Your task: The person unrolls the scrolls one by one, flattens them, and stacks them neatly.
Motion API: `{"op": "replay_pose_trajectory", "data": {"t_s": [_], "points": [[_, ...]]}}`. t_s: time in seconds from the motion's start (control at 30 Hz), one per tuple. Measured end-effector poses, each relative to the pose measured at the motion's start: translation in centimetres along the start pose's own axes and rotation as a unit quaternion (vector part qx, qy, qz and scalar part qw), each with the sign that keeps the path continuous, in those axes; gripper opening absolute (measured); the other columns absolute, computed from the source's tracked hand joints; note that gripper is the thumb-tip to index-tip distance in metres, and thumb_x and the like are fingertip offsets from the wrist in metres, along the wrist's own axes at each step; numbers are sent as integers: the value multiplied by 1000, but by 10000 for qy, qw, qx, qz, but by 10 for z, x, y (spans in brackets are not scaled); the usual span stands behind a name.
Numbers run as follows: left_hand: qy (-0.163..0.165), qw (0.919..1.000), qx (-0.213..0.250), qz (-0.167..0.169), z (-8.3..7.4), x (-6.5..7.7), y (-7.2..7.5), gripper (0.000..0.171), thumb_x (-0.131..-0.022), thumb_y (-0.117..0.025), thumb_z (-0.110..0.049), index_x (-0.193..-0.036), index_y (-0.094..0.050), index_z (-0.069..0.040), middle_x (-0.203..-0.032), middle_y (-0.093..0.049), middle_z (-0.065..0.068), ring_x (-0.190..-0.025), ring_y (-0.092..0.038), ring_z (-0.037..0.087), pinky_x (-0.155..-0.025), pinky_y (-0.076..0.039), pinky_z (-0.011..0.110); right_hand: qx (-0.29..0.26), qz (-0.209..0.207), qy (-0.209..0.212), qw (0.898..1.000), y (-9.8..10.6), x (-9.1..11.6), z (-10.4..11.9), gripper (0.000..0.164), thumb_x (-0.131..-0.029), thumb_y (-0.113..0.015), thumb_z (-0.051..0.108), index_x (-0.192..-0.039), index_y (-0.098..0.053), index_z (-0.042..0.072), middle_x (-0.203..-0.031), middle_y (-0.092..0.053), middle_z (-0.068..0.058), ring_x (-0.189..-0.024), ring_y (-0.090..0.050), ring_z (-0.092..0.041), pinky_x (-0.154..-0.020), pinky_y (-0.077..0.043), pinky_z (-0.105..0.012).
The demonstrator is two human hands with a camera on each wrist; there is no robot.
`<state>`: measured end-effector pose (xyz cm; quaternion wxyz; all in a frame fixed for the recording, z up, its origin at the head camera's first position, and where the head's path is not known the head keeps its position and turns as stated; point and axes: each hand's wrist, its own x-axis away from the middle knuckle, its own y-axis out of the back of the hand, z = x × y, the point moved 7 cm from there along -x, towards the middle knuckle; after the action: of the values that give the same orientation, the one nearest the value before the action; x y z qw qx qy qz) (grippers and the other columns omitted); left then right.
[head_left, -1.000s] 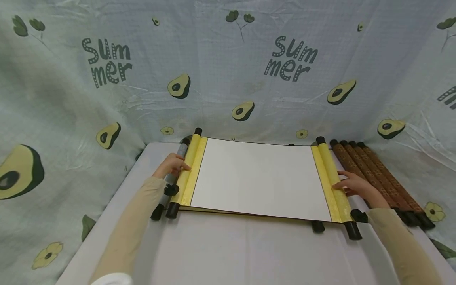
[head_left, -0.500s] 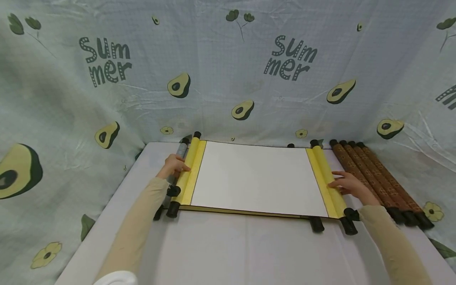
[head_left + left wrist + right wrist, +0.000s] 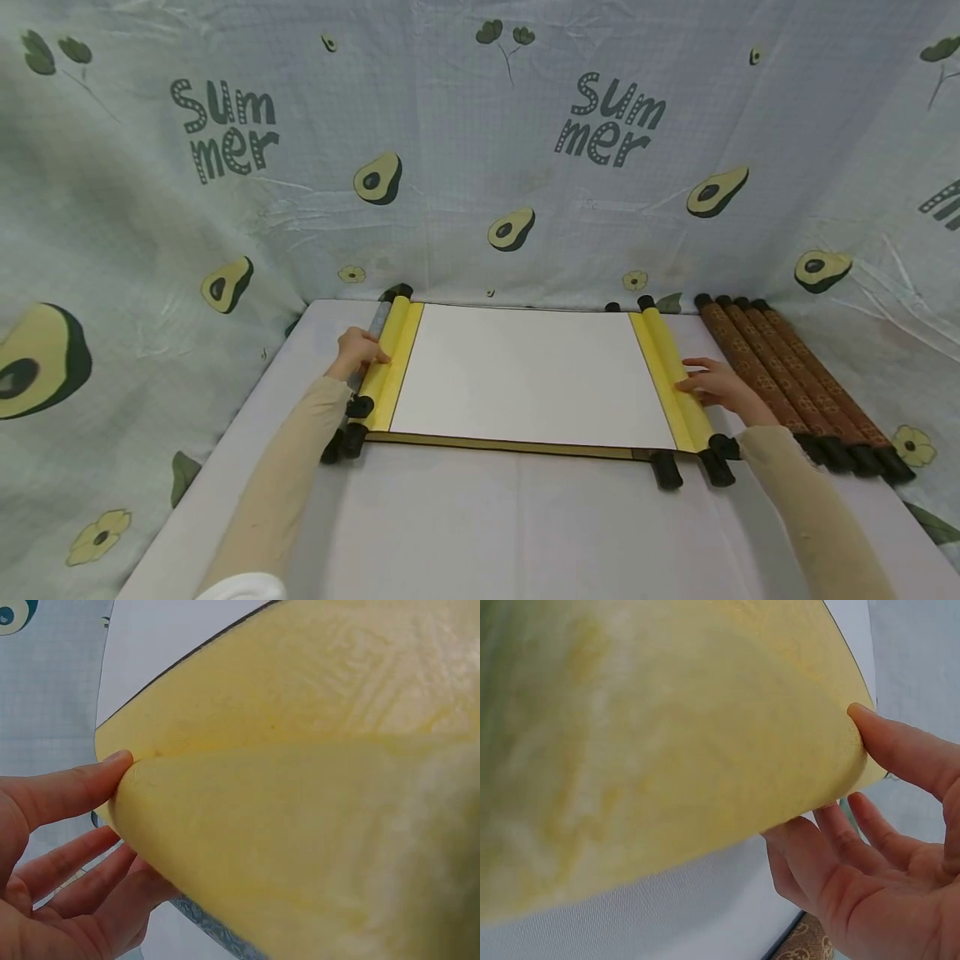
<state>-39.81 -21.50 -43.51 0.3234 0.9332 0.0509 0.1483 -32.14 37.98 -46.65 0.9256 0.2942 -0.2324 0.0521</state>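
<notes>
The scroll (image 3: pixel 528 375) lies longways between the left grip (image 3: pixel 356 350) and right grip (image 3: pixel 725 389), both pinching its rolled yellow ends (image 3: pixel 391 327).

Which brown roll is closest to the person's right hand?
The leftmost brown roll in the head view, beside the right hand; the other three brown rolls lie farther right, beyond it.

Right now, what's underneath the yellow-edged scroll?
A front black knob and a back black knob poke out past the scroll; a grey roller shows along its left side, partly covered. The rest underneath is covered, so I can't tell.
</notes>
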Motion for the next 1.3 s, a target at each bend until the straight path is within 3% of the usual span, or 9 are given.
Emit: {"op": "replay_pose_trajectory", "data": {"t_s": [0.33, 0.53, 0.7, 0.9, 0.97, 1.03, 1.1, 1.17, 1.3], "points": [[-54, 10000, 29, -13, 1, -2, 0, 46, -66, -73, -2, -108, -55, 4, -94, -53, 18, -57, -54, 19, -49, -50, 28, 139, -62, 43, 9999, -4, -2, 6, 79, -84, -60, 22, -138, -10, -8, -139, -16, -34, -100, -45, -28, -75, -46, -30], [-348, 9981, -505, -39, -4, 0, -3, 45, -64, -75, -3, -103, -55, 6, -86, -55, 18, -58, -56, 23, -50, -50, 31, 410, -48, 104, 9991, -4, -4, 5, 79, -84, -60, 26, -137, -12, -8, -138, -19, -35, -100, -44, -30, -78, -46, -35], [-725, 9928, -953, -52, -10, 4, -7, 46, -64, -75, -4, -104, -55, 7, -99, -55, 25, -59, -57, 26, -49, -50, 32, 838, -39, 306, 9960, -5, -5, 8, 79, -83, -60, 29, -136, -16, -10, -134, -25, -36, -98, -49, -29, -74, -49, -35], [-1182, 9781, -1709, 147, -16, 9, -12, 50, -69, -74, -11, -111, -52, 6, -109, -53, 28, -61, -58, 29, -51, -49, 33, 1324, -28, 468, 9901, -6, -3, 10, 78, -84, -59, 33, -136, -17, -6, -130, -30, -37, -98, -52, -35, -72, -51, -38], [-1440, 9656, -2156, 194, -19, 13, -14, 51, -72, -72, -15, -115, -52, 3, -112, -53, 28, -72, -59, 34, -56, -48, 37, 1573, -42, 641, 9855, -6, 0, 12, 73, -85, -58, 32, -136, -19, -3, -128, -33, -37, -97, -54, -38, -69, -52, -39], [-1751, 9446, -2766, 240, -22, 17, -16, 48, -77, -69, -19, -119, -52, -2, -115, -51, 29, -84, -55, 42, -61, -47, 43, 1926, -73, 872, 9774, -7, 5, 14, 66, -85, -58, 31, -134, -25, 0, -126, -36, -37, -98, -53, -42, -66, -52, -39], [-2132, 9174, -3349, 268, -24, 24, -21, 41, -81, -64, -19, -119, -54, -6, -114, -49, 31, -92, -49, 47, -63, -46, 47, 2354, -136, 1134, 9652, -10, 12, 18, 60, -85, -58, 29, -131, -31, 1, -125, -39, -37, -101, -50, -46, -65, -51, -41], [-2562, 8837, -3909, 243, -24, 36, -27, 29, -85, -59, -18, -113, -60, -10, -111, -49, 30, -96, -45, 48, -64, -45, 50, 2827, -250, 1416, 9484, -14, 21, 21, 55, -85, -59, 26, -129, -37, 1, -125, -40, -36, -106, -46, -49, -72, -49, -46], [-3192, 8281, -4601, 274, -16, 67, -40, 15, -87, -55, -11, -96, -67, -9, -118, -49, 25, -107, -42, 49, -72, -45, 56, 3453, -456, 1968, 9165, -26, 41, 22, 51, -84, -59, 19, -127, -42, -3, -127, -40, -35, -114, -39, -50, -87, -39, -55]]}}
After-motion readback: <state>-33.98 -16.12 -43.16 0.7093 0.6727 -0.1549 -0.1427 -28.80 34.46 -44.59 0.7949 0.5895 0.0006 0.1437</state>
